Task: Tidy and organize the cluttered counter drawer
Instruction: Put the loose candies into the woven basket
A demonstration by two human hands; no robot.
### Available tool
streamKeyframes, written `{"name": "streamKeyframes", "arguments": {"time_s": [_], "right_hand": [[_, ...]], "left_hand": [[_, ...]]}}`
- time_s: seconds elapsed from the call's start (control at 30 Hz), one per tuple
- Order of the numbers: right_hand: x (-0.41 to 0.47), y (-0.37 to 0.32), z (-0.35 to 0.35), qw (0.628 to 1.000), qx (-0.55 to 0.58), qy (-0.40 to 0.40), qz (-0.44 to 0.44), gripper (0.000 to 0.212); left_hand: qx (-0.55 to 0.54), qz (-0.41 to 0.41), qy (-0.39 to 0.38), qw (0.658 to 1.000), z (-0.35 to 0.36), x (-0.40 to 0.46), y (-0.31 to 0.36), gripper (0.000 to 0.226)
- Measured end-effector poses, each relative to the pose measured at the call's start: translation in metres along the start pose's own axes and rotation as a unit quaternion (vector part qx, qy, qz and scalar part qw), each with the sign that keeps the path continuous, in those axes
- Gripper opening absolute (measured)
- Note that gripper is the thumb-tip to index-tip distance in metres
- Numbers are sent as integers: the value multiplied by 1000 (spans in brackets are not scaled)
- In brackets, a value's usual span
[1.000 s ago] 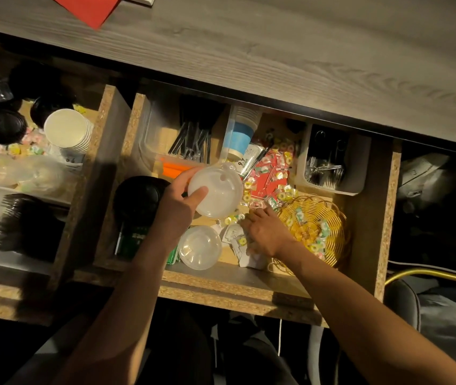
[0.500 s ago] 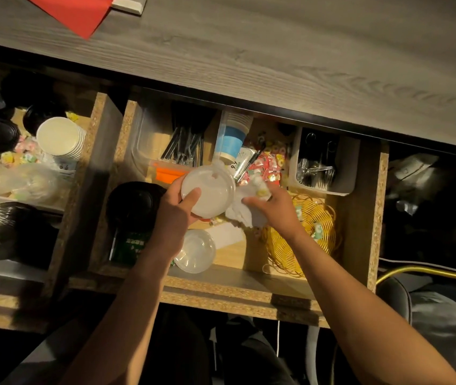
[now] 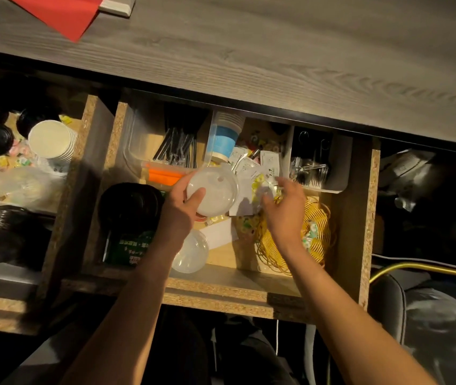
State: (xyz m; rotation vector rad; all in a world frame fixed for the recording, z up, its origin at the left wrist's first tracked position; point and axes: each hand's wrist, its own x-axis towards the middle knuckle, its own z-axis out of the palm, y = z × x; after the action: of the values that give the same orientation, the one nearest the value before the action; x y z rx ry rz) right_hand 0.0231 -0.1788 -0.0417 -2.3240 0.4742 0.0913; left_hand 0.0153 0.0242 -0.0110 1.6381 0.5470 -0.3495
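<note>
A: Where's the drawer (image 3: 360,218) sitting?

B: Pulled out from under the grey wood bench (image 3: 276,51). Its far part is tucked beneath the bench edge, and its chipboard front rail runs near the person's forearms.

A: And the left hand (image 3: 178,211)?

B: Its grip is closed around a round translucent lid (image 3: 212,191), thumb across the top face, held above the middle of the drawer. Just beyond the lid lie orange markers (image 3: 164,176) and a clear bin of dark cutlery (image 3: 176,147).

A: The right hand (image 3: 286,208)?

B: Blurred, fingers spread and loose, holding nothing I can make out. It hovers over scattered wrapped candies (image 3: 260,183) and white packets (image 3: 269,162), at the inner edge of the yellow wire basket (image 3: 318,237).

A: Any open room in there?

B: A bare strip of drawer floor between a second clear lid (image 3: 190,251) near the front rail and the basket. A white card (image 3: 218,234) lies just beyond it. The left corner is filled by a stack of black lids (image 3: 126,207) over a green packet (image 3: 132,248). The back right holds a white tray of forks (image 3: 321,168), close against the side wall. A stack of paper cups (image 3: 222,137) lies on its side at the rear centre.
</note>
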Motion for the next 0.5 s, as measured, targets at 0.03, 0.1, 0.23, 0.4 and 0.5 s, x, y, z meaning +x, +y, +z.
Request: {"name": "streamKeyframes", "arguments": {"time_s": [0.03,0.1,0.23,0.4,0.5], "right_hand": [[-10,0,1,998,-17,-44,-50,31],[-24,2,11,966,-65,-212,-132,30],[-30,15,42,869,-263,-327,-263,59],[-27,31,60,866,-320,-264,-278,44],[-27,30,66,888,-299,-237,-259,21]], "left_hand": [[14,16,7,1000,-2,1,0,35],[54,40,10,998,-6,3,-1,37],[120,60,34,990,-4,1,0,41],[109,25,51,992,-2,-4,-5,43],[98,8,57,994,-7,-4,-7,43]]}}
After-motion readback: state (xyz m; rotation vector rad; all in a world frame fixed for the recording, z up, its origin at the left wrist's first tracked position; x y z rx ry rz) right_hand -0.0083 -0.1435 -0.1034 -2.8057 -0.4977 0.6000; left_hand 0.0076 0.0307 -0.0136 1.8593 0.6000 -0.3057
